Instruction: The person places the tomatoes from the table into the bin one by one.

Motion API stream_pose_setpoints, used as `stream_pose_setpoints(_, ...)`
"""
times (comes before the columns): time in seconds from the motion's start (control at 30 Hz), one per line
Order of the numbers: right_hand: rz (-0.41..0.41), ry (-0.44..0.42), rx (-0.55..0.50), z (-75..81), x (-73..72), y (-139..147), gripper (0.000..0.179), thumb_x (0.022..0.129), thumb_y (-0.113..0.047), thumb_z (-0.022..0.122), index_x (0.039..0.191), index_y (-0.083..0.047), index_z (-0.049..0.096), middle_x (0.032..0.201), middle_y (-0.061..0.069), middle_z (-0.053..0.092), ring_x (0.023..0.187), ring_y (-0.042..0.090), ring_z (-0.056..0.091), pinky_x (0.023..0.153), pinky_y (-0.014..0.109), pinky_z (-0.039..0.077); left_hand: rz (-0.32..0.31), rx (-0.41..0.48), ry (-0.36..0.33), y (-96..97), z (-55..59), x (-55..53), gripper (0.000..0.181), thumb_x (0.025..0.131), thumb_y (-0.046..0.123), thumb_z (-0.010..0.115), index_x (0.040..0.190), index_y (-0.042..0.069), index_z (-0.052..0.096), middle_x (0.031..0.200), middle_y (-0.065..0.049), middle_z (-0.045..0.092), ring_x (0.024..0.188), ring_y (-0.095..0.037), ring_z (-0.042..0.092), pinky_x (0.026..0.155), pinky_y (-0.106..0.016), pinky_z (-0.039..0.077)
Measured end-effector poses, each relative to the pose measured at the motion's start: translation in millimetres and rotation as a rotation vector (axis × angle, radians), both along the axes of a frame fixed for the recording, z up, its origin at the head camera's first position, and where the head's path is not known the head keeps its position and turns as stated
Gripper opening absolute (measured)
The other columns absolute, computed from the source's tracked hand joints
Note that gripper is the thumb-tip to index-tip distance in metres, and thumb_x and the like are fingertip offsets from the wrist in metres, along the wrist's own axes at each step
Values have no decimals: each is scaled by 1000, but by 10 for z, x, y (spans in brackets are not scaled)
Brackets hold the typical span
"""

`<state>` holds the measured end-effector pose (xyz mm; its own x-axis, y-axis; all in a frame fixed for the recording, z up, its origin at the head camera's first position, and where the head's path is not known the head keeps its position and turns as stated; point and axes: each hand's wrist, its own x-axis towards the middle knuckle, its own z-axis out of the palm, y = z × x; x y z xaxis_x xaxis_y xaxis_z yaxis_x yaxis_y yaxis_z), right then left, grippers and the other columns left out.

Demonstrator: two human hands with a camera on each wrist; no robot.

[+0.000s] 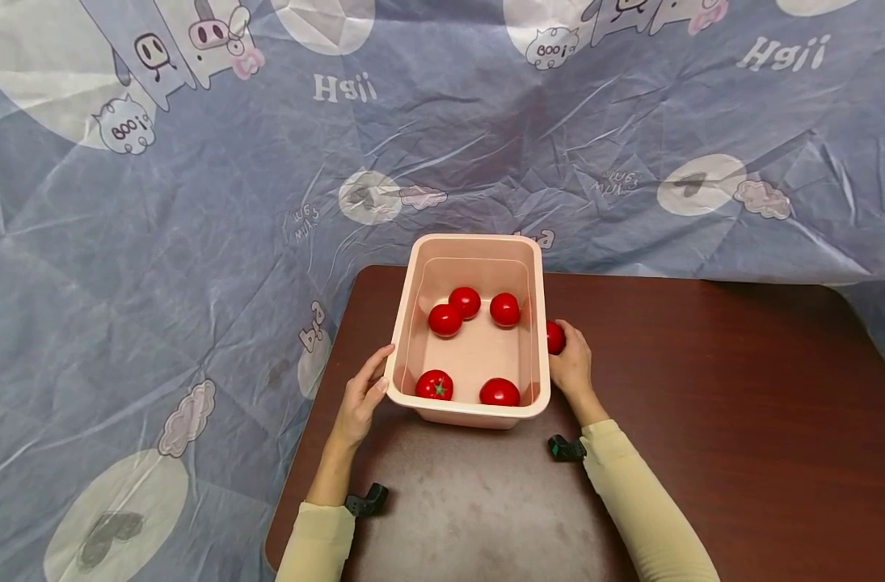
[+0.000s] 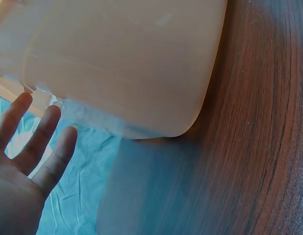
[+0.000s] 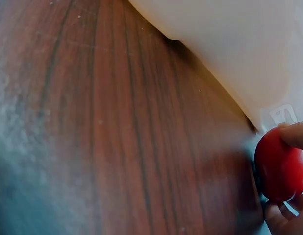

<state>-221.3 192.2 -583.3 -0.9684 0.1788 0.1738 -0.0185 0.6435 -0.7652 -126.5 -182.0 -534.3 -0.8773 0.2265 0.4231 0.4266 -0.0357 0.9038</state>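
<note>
A pale pink plastic bin (image 1: pixel 478 411) stands on the table with several red tomatoes in it. Three, among them the right back tomato (image 1: pixel 504 309), lie toward its far end. Near its front wall are a tomato with a green star-shaped top (image 1: pixel 435 385) and another tomato (image 1: pixel 499 392). My left hand (image 1: pixel 358 404) is at the bin's left rim, its fingers (image 2: pixel 56 156) extended and fingertips right at the side. Beside the bin's right wall, my right hand (image 1: pixel 571 364) grips one more tomato (image 3: pixel 280 164) between thumb and fingers; the bin's rim partly hides that tomato in the head view.
The dark brown wooden table (image 1: pixel 704 420) extends far to the right of the bin. A wrinkled blue-grey printed sheet (image 1: pixel 231 242) hangs behind the table and along its left side. Each wrist carries a black strap device (image 1: pixel 367 499).
</note>
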Motion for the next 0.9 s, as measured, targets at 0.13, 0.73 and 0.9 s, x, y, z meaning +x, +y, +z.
stream_pose_setpoints(0.13,0,-1,-7,-2,7,-9,64,77,-16,75,135,0,52,129,28,56,121,42,51,106,54,38,1,1,9,4,6,12,50,97,7,42,146,0,39,141,-30,49,127,-16,55,100,-25,48)
stream_pose_setpoints(0.73,-42,33,-83,-87,41,15,62,77,-14,77,134,-3,54,123,25,59,103,39,61,94,50,48,-2,15,-11,10,-4,5,50,98,9,42,147,2,39,144,-28,46,131,-15,52,103,-24,46)
stream_pose_setpoints(0.9,-57,52,-112,-72,49,26,60,77,-12,77,132,-1,55,122,25,60,100,39,65,92,49,51,-5,14,-5,-4,-12,2,50,97,6,41,147,1,39,144,-29,46,131,-16,52,103,-25,45)
